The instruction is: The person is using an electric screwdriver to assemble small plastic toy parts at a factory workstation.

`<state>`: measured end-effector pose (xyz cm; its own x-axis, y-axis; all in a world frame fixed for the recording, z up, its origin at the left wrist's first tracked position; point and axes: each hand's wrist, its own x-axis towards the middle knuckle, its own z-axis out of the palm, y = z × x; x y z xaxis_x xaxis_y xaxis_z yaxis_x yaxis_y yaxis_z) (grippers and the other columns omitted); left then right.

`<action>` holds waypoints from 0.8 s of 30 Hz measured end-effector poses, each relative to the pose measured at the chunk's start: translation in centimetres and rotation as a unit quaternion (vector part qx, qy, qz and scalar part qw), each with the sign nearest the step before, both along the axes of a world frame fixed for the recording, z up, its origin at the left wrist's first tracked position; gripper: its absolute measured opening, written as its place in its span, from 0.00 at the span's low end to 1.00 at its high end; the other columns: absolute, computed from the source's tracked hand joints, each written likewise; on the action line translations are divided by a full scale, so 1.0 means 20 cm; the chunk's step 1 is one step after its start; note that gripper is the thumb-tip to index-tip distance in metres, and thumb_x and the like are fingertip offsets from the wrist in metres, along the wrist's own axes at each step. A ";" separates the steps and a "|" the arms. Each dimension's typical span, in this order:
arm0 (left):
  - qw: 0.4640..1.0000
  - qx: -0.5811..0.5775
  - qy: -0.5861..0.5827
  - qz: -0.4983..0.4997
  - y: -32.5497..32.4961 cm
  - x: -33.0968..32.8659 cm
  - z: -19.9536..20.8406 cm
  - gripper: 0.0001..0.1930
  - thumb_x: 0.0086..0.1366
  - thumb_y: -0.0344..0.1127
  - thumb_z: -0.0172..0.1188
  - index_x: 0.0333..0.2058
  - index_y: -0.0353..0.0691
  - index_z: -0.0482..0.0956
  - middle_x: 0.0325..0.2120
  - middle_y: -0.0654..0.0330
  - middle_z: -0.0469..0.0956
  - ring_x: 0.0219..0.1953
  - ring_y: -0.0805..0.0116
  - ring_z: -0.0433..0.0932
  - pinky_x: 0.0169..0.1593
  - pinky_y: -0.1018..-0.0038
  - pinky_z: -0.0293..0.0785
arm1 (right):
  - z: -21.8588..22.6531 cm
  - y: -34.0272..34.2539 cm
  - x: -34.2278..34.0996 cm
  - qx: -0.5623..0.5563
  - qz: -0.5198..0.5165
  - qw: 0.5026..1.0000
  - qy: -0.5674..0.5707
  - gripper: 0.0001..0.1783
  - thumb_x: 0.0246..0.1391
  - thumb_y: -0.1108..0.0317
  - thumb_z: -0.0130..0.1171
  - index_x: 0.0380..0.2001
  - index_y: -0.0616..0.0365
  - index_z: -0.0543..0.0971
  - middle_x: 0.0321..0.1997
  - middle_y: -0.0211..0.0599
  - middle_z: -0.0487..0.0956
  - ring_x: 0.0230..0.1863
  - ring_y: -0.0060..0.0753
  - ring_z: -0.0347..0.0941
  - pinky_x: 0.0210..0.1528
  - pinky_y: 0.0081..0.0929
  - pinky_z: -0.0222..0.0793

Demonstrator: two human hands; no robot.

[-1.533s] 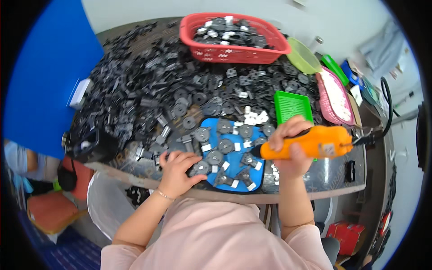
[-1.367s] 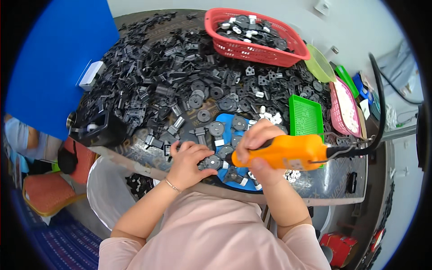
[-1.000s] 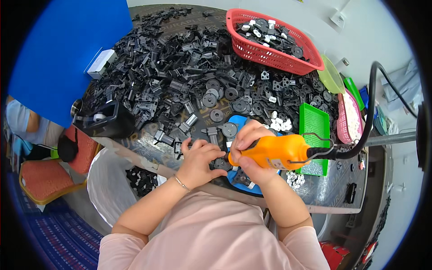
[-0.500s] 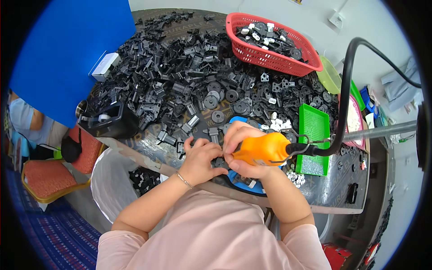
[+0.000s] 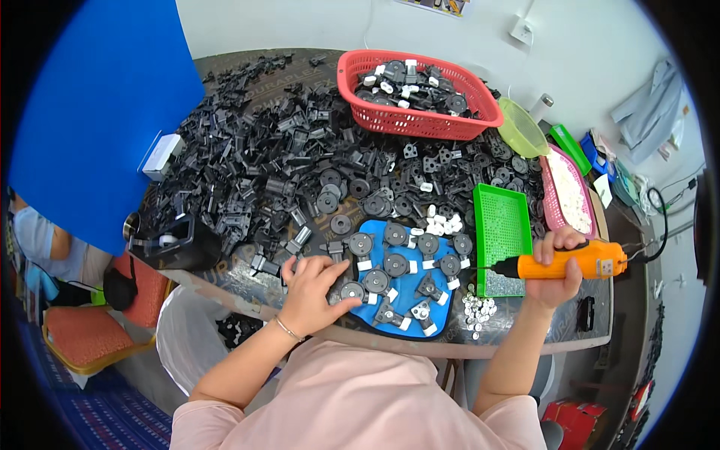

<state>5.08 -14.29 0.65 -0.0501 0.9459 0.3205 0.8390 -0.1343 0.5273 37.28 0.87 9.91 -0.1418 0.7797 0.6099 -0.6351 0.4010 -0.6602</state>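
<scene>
Along the near edge of the dark-topped desk (image 5: 517,324), my left hand (image 5: 309,296) lies half open, fingers spread, its thumb at a round black plastic part (image 5: 350,291) on the left edge of a blue, black-rimmed pad (image 5: 409,290). Toward the desk's right end, my right hand (image 5: 556,271) wraps firmly around an orange electric screwdriver (image 5: 598,259), bit pointing left above a green plastic tray (image 5: 502,223). Small black plastic pieces (image 5: 270,150) heap toward the far edge beside a red plastic basket (image 5: 420,124).
</scene>
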 end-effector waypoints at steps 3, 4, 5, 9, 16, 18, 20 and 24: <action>1.000 0.014 0.024 0.011 0.16 -0.06 0.02 0.24 0.46 0.48 0.68 0.42 0.45 0.78 0.39 0.61 0.71 0.46 0.61 0.68 0.57 0.56 0.48 | -0.07 -0.01 0.11 -0.018 -0.038 0.999 0.019 0.13 0.51 0.64 0.55 0.37 0.58 0.68 0.35 0.34 0.63 0.27 0.24 0.61 0.31 0.21 0.59; 0.999 0.034 0.037 0.010 0.24 -0.06 0.02 0.23 0.47 0.47 0.68 0.41 0.46 0.78 0.39 0.61 0.72 0.46 0.61 0.68 0.57 0.57 0.50 | -0.08 -0.01 0.14 -0.015 -0.038 0.999 0.022 0.13 0.51 0.64 0.55 0.37 0.58 0.68 0.35 0.34 0.63 0.27 0.24 0.61 0.31 0.21 0.59; 0.999 0.025 0.035 0.004 0.32 -0.07 0.01 0.22 0.48 0.47 0.67 0.42 0.46 0.78 0.39 0.61 0.72 0.47 0.61 0.68 0.57 0.58 0.51 | -0.10 -0.01 0.15 -0.016 -0.048 0.999 0.019 0.13 0.51 0.64 0.55 0.38 0.58 0.68 0.35 0.34 0.63 0.27 0.24 0.61 0.31 0.21 0.59; 0.997 -0.072 0.037 0.018 0.63 -0.04 -0.04 0.23 0.48 0.45 0.67 0.43 0.45 0.78 0.42 0.59 0.74 0.50 0.58 0.68 0.54 0.59 0.54 | -0.11 -0.03 0.16 -0.023 -0.079 0.997 0.004 0.14 0.50 0.64 0.56 0.37 0.58 0.67 0.34 0.34 0.63 0.27 0.24 0.62 0.31 0.21 0.60; 0.982 -0.163 0.091 0.043 0.83 0.00 -0.06 0.26 0.45 0.45 0.69 0.45 0.46 0.78 0.42 0.59 0.74 0.50 0.56 0.68 0.52 0.58 0.57 | -0.11 -0.05 0.24 -0.034 -0.109 0.993 -0.007 0.13 0.50 0.65 0.56 0.35 0.58 0.67 0.34 0.33 0.63 0.27 0.23 0.62 0.30 0.21 0.60; 0.984 -0.155 0.076 0.043 0.84 -0.02 -0.08 0.25 0.43 0.44 0.70 0.43 0.46 0.78 0.40 0.59 0.74 0.50 0.56 0.68 0.52 0.58 0.57 | -0.12 -0.05 0.25 -0.037 -0.110 0.993 0.000 0.13 0.50 0.65 0.56 0.36 0.58 0.67 0.34 0.33 0.63 0.27 0.23 0.62 0.30 0.21 0.60; 0.985 -0.141 0.089 0.036 0.82 -0.03 -0.05 0.23 0.42 0.42 0.69 0.40 0.46 0.78 0.39 0.59 0.74 0.50 0.56 0.68 0.52 0.58 0.57 | -0.12 -0.05 0.26 -0.040 -0.123 0.991 0.012 0.13 0.51 0.65 0.56 0.36 0.58 0.67 0.35 0.34 0.63 0.27 0.23 0.61 0.31 0.21 0.60; 0.996 -0.080 0.045 0.010 0.80 -0.04 -0.06 0.22 0.42 0.40 0.68 0.39 0.44 0.76 0.37 0.56 0.74 0.46 0.55 0.71 0.50 0.60 0.62 | -0.11 -0.05 0.29 -0.028 -0.124 0.992 0.012 0.13 0.51 0.65 0.55 0.37 0.59 0.68 0.35 0.34 0.63 0.27 0.24 0.62 0.31 0.21 0.60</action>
